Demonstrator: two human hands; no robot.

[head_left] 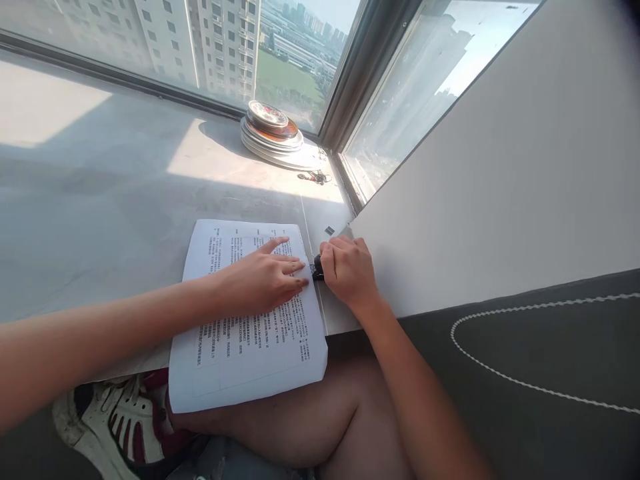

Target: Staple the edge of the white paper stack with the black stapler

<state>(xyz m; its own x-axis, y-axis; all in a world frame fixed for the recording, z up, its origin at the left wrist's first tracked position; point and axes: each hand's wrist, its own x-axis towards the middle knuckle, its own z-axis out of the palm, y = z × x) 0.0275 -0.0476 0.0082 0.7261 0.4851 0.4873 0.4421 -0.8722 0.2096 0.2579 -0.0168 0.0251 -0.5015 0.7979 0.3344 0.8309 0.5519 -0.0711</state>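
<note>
A printed sheet of white paper (pixel 250 373), perhaps a stack, lies on the ledge, its near end reaching over my leg. My left hand (pixel 267 277) rests flat on it with the fingers spread, pressing near its right edge. At that edge my right hand (pixel 350 270) is closed around a black stapler (pixel 317 268). Only the stapler's front end shows; the fist hides the rest. Its tip meets the paper's edge, but I cannot tell whether the paper is between its jaws. Just beyond the right hand lies a small dark strip (pixel 329 230), perhaps staples.
A stack of plates (pixel 273 137) stands in the window corner, with a small bunch of keys or trinkets (pixel 316 177) before it. A white wall (pixel 500 153) rises close on the right. A pale cord (pixel 520 383) loops at lower right. A shoe (pixel 125 427) is at lower left.
</note>
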